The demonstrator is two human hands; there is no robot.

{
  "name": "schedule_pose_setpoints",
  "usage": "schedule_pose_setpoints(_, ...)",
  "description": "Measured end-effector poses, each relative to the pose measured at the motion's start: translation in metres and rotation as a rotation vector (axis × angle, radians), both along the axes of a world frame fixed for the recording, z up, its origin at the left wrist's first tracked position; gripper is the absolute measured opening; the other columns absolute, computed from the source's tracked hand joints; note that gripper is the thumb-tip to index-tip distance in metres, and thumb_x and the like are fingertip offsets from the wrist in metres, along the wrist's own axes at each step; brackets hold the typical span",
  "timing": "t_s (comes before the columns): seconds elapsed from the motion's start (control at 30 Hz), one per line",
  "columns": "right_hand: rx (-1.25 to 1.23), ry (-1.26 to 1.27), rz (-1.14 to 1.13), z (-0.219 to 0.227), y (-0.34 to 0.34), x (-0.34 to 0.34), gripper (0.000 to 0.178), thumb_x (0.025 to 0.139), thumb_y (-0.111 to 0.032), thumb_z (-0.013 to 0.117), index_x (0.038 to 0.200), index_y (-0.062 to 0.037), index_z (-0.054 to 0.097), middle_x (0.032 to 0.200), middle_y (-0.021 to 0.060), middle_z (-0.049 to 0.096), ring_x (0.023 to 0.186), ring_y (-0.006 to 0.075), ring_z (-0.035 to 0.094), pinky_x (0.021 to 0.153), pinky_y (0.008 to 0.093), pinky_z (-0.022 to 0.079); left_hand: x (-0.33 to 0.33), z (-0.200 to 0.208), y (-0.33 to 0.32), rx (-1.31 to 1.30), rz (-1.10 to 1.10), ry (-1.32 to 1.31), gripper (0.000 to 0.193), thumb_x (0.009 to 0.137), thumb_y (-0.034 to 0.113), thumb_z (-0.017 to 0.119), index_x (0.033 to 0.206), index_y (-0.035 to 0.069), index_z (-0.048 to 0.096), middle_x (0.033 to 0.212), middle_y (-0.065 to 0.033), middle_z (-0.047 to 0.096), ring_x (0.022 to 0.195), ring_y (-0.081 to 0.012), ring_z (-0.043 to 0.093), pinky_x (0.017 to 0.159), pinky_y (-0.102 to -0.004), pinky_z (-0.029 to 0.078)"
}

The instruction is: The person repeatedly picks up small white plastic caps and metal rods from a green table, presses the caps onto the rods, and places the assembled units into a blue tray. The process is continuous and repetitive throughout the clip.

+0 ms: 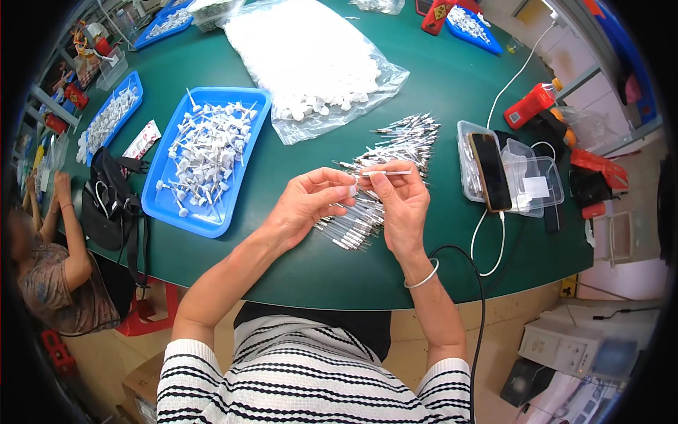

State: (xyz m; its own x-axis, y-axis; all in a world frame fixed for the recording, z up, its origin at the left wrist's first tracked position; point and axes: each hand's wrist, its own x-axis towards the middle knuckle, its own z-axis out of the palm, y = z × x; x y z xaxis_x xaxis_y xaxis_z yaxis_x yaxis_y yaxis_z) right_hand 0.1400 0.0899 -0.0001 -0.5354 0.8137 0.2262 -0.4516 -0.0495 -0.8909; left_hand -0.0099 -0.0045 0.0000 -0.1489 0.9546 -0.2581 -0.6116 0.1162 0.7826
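Above a pile of thin metal-tipped rods (357, 225), my two hands meet over the green table (282, 272). Between the thumb and fingers of my left hand (305, 205) is a small white plastic cap (352, 191). My right hand (404, 208) pinches one slim pale rod (390, 173), which lies level across the fingertips. The rod's left end is close to the cap; whether they touch I cannot tell. To the left, a blue tray (201, 227) holds many white caps with rods in them. A clear plastic bag (300, 132) of loose white caps lies beyond my hands.
On the right are a phone (489, 169) with a white cable, clear plastic boxes (544, 169) and a red bottle (530, 106). A black bag (106, 205) sits at the left edge near a seated person (60, 272). Other blue trays (134, 81) stand farther off.
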Motion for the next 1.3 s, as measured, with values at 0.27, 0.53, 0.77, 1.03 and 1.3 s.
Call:
schedule_pose_setpoints(0.27,0.038,0.011,0.002,-0.003,-0.008,-0.003,0.012,0.091,-0.001,0.064,0.101,0.0000,0.056,0.104,0.0133,0.066,0.095,0.0144,0.063,0.087,0.0268,0.051,0.008,0.005,0.001,0.020,0.055,-0.065,0.013,0.090,0.011,0.067,0.101,0.005,0.063,0.096,-0.0051,0.066,0.086,-0.0120,0.067,0.070,-0.0215,0.058)
schedule_pose_setpoints(0.53,0.113,-0.006,-0.016,-0.004,-0.012,-0.004,0.012,0.090,0.002,0.063,0.099,-0.0001,0.056,0.107,0.0152,0.065,0.099,0.0158,0.063,0.088,0.0280,0.052,0.008,0.006,-0.001,0.029,0.071,-0.080,0.013,0.091,0.015,0.067,0.099,0.006,0.061,0.093,-0.0036,0.066,0.085,-0.0110,0.066,0.071,-0.0224,0.057)
schedule_pose_setpoints(0.77,0.119,0.017,-0.060,-0.005,-0.019,-0.008,0.011,0.091,0.001,0.064,0.095,-0.0005,0.053,0.109,0.0173,0.064,0.098,0.0152,0.062,0.087,0.0275,0.052,0.014,0.007,-0.002,0.031,0.117,-0.122,0.010,0.093,0.015,0.064,0.098,0.007,0.060,0.090,-0.0025,0.065,0.085,-0.0102,0.065,0.072,-0.0225,0.056)
schedule_pose_setpoints(1.03,0.157,0.022,-0.089,-0.008,-0.020,-0.010,0.012,0.091,0.000,0.064,0.096,-0.0003,0.053,0.110,0.0181,0.064,0.099,0.0157,0.062,0.087,0.0284,0.052,0.018,0.007,-0.002,0.046,0.138,-0.137,0.010,0.094,0.016,0.064,0.096,0.008,0.060,0.089,-0.0022,0.064,0.085,-0.0097,0.064,0.073,-0.0225,0.055)
schedule_pose_setpoints(1.3,0.128,0.025,-0.068,-0.006,-0.022,-0.009,0.012,0.091,0.000,0.064,0.097,-0.0010,0.053,0.110,0.0184,0.064,0.100,0.0162,0.063,0.087,0.0282,0.053,0.018,0.007,-0.004,0.063,0.143,-0.174,0.010,0.093,0.016,0.064,0.097,0.007,0.060,0.091,-0.0031,0.065,0.086,-0.0111,0.064,0.074,-0.0241,0.055)
